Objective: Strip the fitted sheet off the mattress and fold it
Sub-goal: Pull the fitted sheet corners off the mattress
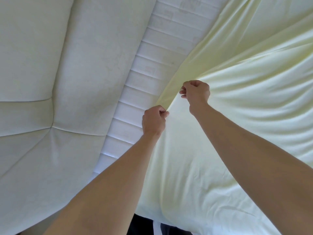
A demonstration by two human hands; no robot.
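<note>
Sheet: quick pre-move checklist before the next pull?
1. Left hand pinches the sheet edge: ok.
2. Right hand grips the same edge, further along: ok.
3. Edge lifted off the mattress between the hands: ok.
4. Quilted mattress strip bared beside the padded headboard: ok.
5. Far corners released: cannot tell, out of view.
6. Sheet free of snags on the right: cannot tell, only bunched folds show.
</note>
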